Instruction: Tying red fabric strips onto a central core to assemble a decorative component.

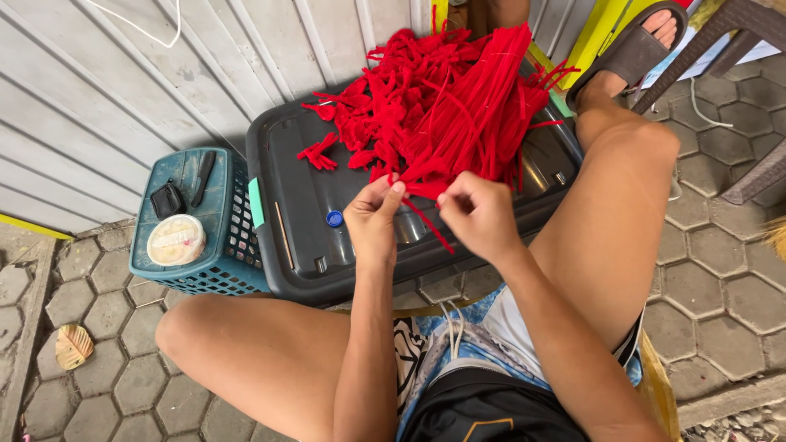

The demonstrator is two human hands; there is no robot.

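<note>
Red fuzzy pipe-cleaner stems [458,106], thin wire cores wrapped in soft pile, lie heaped on the dark grey plastic storage-bin lid [303,196] in front of our knees, and that lid serves as our landmark. Some of the heap, toward the lid's left side, is already twisted into small knotted bundles [319,154]; the straight stems fan out toward its far right corner. At the lid's near edge our left hand [372,217] is closed in a fingertip pinch on one single red stem [426,217], and our right hand [479,214] is closed in a like pinch on the same stem just beside it, with the loose end trailing down over the near edge. We judge the stem to be very light and easily bent, holding whatever shape it gets; the pile gives grip, so it should not slip, though the cut wire tips may prick. Taking it close on either side of the bend seems best. Left of the lid stands a teal plastic basket [221,245], bearing a round white lidded container [175,240].
</note>
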